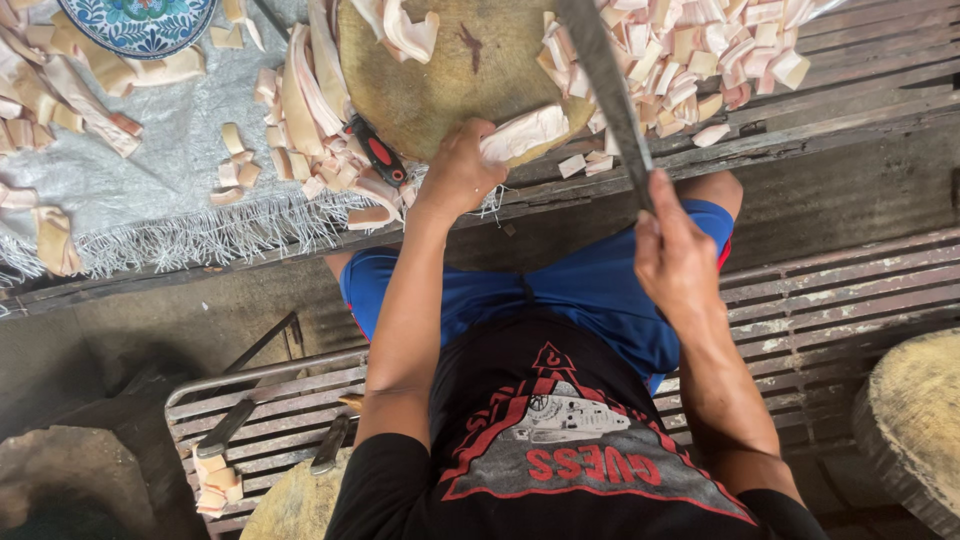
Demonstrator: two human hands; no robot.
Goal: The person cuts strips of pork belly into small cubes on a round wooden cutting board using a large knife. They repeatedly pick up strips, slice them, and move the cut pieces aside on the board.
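**Pork-skin strip on the block, blade raised, much already cut**

Pork-skin strip (524,133), pale with a pink edge, lies at the near rim of the round wooden chopping block (450,80), and my left hand (462,170) is pressed down on its near end, fingers curled over it. My right hand (675,255) is clamped around the handle of a long cleaver (605,85), whose blade slants up and away over the right side of the block, clear of the strip. As I judge it, this piece is whole and uncut at this instant.

A good share of the work looks done. To the right of the block a heap of small cut cubes (700,55) covers the slatted table (860,60), with a few loose bits near the block's edge. To the left, long uncut strips (310,110) are stacked against the block, and more lie further left on a grey fringed cloth (150,190), beside a blue patterned plate (145,22). A second knife with a red and black handle (378,152) rests among those strips, untouched.

So I would put it somewhere past halfway at best: the cube pile is large, but the uncut stock on the left is still sizeable, and two curled pieces (405,30) wait on the far side of the block.
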